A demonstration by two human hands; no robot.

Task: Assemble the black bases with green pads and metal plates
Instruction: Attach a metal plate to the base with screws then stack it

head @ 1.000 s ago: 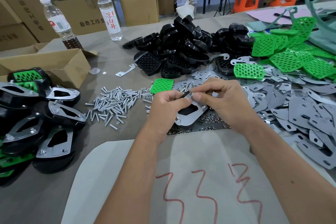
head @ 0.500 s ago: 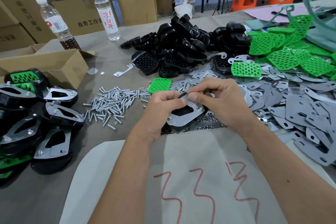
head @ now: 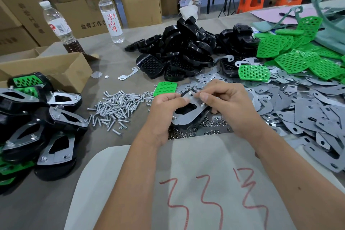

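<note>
Both hands up over the grey counter [head: 119, 61], working one half-built piece: a black plastic base with a silver metal plate [head: 183, 115] on top, cut-out in the middle, held just above a scatter of small silver nuts [head: 211, 124]. Left hand [head: 166, 107] curled round the near-left side of that piece, thumb pressed on the plate. Right hand [head: 228, 103] pinching at the plate's far corner, thumb and forefinger closed on something tiny there; could be a nut or a screw tip, too small to tell. Short screw ends poking up through the plate.

Just left of the hands, a loose heap of silver screws [head: 115, 107]. One single green perforated pad [head: 165, 88] lying right behind the left hand. Further back, a big pile of black plastic bases [head: 179, 50]. Off to the right, a heap of green perforated pads [head: 291, 52] and a wide spread of flat grey metal plates [head: 306, 115]. Far left, a stack of finished black-green-metal assemblies [head: 41, 117] beside an open cardboard box [head: 56, 70].

Two clear plastic water bottles [head: 111, 17] standing at the back. Pale sheet with red scribbles [head: 205, 192] under the forearms.
</note>
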